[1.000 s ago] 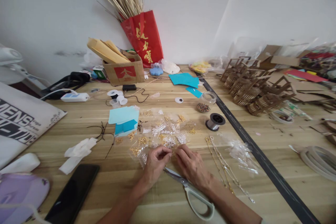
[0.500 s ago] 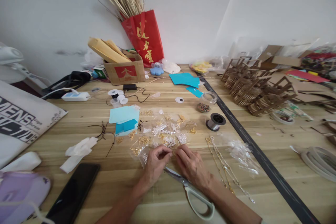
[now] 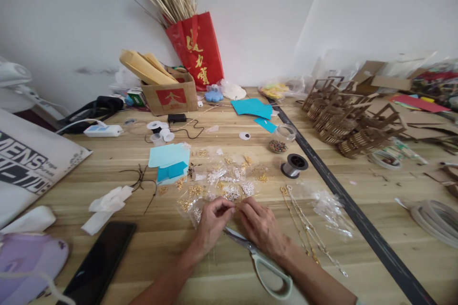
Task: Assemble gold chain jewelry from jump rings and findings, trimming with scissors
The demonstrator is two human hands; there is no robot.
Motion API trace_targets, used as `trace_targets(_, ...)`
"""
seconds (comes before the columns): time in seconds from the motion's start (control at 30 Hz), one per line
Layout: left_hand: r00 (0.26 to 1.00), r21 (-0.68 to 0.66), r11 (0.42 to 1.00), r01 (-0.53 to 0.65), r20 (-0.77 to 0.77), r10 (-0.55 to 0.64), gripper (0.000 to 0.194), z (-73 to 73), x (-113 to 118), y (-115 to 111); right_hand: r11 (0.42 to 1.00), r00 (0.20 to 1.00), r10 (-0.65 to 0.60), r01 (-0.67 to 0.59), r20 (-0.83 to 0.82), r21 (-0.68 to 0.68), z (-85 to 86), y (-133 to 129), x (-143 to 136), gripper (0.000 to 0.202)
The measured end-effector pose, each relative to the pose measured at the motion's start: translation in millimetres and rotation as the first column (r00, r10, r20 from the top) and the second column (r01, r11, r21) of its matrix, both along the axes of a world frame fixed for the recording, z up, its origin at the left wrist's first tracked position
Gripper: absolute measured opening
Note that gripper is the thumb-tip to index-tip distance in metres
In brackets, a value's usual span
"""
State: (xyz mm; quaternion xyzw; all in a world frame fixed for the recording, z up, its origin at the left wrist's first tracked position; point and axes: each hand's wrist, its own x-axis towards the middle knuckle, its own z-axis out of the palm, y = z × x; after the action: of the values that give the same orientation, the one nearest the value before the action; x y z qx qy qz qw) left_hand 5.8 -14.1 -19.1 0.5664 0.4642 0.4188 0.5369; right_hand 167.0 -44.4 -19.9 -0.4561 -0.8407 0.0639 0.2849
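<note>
At lower centre, the left hand and right hand pinched closed, on what I couldn't tell, and a straying right wrist might have knocked the scissors.

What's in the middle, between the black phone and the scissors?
The head view shows the person's left forearm between the black phone and the scissors, with wooden tabletop on either side of it.

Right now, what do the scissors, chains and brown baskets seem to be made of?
Scissors: blades likely steel, grey with a sheen; pale handle probably plastic, smooth and opaque.
Chains: probably metal, shiny gold and silver tones, though coated plastic is possible.
Brown baskets: seemingly wood or bamboo, matt and slatted.
</note>
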Motion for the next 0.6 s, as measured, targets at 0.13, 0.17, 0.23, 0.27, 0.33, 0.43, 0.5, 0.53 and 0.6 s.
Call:
trace_targets(0.13, 1.000, 0.009, 1.000, 0.005, -0.001, -0.005, 0.008, -0.5, -0.8, -0.2, 1.000, 0.997, -0.007, 0.005, -0.071, -0.029, 0.6, 0.3, -0.6, 0.016)
trace_targets(0.17, 1.000, 0.012, 1.000, 0.004, -0.001, -0.004, 0.007, -0.6, -0.8, 0.0, 0.999, 0.995, -0.009, 0.005, -0.099, -0.034, 0.6, 0.5, -0.8, 0.016)
trace_targets(0.23, 1.000, 0.008, 1.000, 0.004, 0.007, -0.005, 0.008, -0.9, -0.7, 0.2, 0.999, 0.989, -0.005, -0.002, -0.150, -0.046, 0.9, 1.0, -0.9, 0.016)
trace_targets(0.27, 1.000, -0.001, 1.000, 0.007, 0.019, -0.007, 0.008, -1.0, -0.5, 0.3, 0.999, 0.985, 0.001, -0.010, -0.174, -0.053, 1.2, 1.3, -1.0, 0.016)
trace_targets(0.33, 0.998, -0.037, 0.999, 0.015, 0.059, -0.012, 0.011, -1.0, 0.0, 0.1, 0.997, 0.976, 0.015, -0.030, -0.218, -0.067, 2.2, 1.8, -1.1, 0.015)
trace_targets(0.43, 0.992, -0.082, 0.997, 0.009, 0.126, 0.001, 0.016, -0.5, 0.5, -0.2, 0.995, 0.963, 0.031, -0.055, -0.269, -0.081, 4.1, 2.0, -1.4, 0.015)
trace_targets(0.5, 0.991, -0.087, 0.996, -0.001, 0.135, 0.013, 0.015, -0.4, 0.5, -0.2, 0.995, 0.959, 0.030, -0.057, -0.282, -0.087, 5.1, 1.9, -1.5, 0.015)
trace_targets(0.53, 0.991, -0.083, 0.997, -0.005, 0.129, 0.016, 0.014, -0.5, 0.4, -0.1, 0.994, 0.958, 0.029, -0.057, -0.285, -0.089, 5.3, 1.8, -1.6, 0.014)
trace_targets(0.6, 0.993, -0.070, 0.998, 0.000, 0.114, 0.008, 0.013, -0.8, -0.1, 0.3, 0.995, 0.957, 0.025, -0.053, -0.288, -0.088, 5.4, 1.5, -1.5, 0.013)
